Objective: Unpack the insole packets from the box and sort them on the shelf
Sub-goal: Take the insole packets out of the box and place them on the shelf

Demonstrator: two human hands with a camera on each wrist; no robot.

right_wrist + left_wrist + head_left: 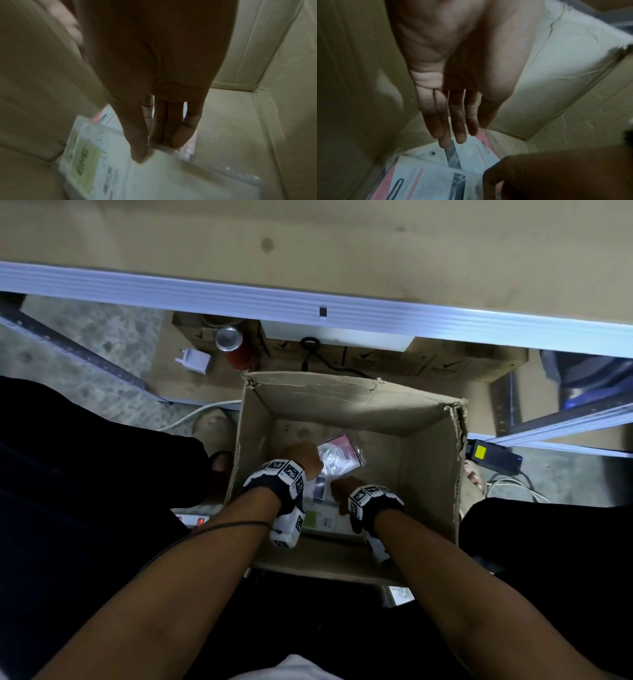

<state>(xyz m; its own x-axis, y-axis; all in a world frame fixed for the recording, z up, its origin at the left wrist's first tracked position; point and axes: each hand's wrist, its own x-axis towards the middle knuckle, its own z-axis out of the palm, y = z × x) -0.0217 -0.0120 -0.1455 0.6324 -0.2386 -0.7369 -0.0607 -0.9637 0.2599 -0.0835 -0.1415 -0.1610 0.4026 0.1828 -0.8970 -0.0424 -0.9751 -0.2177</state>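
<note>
Box [428, 460] floor, both hands' fingers [458, 129] straight

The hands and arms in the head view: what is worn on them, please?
Both forearms are bare, without sleeves. The left hand and the right hand each have a black wrist band with white blocks bearing black-and-white square code markers. A thin dark cable runs along the left forearm.

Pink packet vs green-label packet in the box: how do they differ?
1. Colour: the pink packet has a pink card back; the green-label packet is white with a green panel.
2. Place: the pink packet lies toward the far side of the box; the green-label packet lies against the near wall.
3. Contact: the left hand reaches the pink packet; the right hand fingers touch the green-label one.

Both lie flat in clear plastic.
</note>
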